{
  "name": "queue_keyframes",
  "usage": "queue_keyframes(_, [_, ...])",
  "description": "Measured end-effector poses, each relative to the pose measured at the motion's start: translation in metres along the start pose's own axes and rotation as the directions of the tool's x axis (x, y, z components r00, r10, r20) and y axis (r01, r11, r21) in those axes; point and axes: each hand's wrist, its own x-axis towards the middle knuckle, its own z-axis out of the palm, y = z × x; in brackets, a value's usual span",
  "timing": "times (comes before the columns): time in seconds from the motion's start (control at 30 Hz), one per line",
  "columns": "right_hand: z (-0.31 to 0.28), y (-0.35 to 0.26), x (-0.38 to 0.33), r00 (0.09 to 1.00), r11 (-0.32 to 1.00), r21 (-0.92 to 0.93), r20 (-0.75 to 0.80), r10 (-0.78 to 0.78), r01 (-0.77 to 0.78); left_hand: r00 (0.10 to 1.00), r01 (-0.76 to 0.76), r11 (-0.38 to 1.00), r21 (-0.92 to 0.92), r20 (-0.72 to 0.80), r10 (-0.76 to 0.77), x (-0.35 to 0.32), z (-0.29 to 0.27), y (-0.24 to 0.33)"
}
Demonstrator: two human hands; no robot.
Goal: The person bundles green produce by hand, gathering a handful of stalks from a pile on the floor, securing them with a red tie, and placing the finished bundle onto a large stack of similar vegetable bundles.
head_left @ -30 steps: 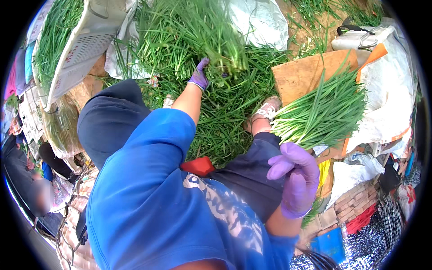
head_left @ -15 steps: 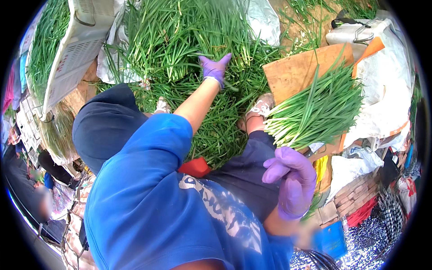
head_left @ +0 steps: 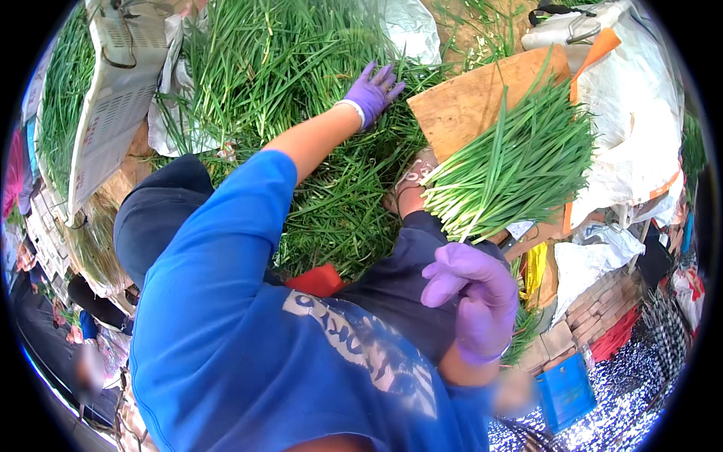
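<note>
The left hand [head_left: 371, 92], in a purple glove, lies flat with fingers spread and released on the loose heap of green chives [head_left: 301, 98], which runs under the fingertips and out to either side of them. The right hand [head_left: 474, 297], also gloved, is raised near the lap with fingers loosely curled and grasping nothing. Just beyond its fingertips, apart from them, the cut ends of a tidy bundle of chives [head_left: 512, 169] rest on a wooden board [head_left: 467, 102].
</note>
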Motion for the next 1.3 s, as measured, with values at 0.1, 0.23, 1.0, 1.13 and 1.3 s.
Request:
queue_keyframes(0.1, [0.004, -0.005, -0.001, 0.998, 0.998, -0.045, -0.060, 0.036, -0.039, 0.966, -0.259, 0.961, 0.094, 0.046, 0.256, 0.037, 0.053, 0.004])
queue_keyframes(0.23, [0.010, -0.012, 0.000, 0.977, 0.984, -0.136, -0.192, 0.091, -0.119, 0.943, -0.328, 0.944, 0.017, 0.067, 0.326, 0.057, 0.062, 0.001])
queue_keyframes(1.0, [-0.007, -0.003, 0.010, 0.982, 0.994, -0.061, -0.164, -0.096, 0.086, 0.494, -0.408, 0.328, -0.852, -0.508, -0.706, -0.101, -0.069, -0.104])
queue_keyframes(1.13, [-0.007, 0.010, 0.019, 0.977, 0.998, -0.031, -0.206, -0.057, 0.052, 0.322, -0.484, 0.274, -0.831, -0.460, -0.828, -0.149, -0.178, -0.130])
queue_keyframes(1.3, [0.002, 0.025, 0.026, 0.978, 0.995, -0.035, -0.183, -0.101, 0.096, 0.135, -0.676, 0.352, -0.647, -0.579, -0.804, -0.222, -0.268, -0.153])
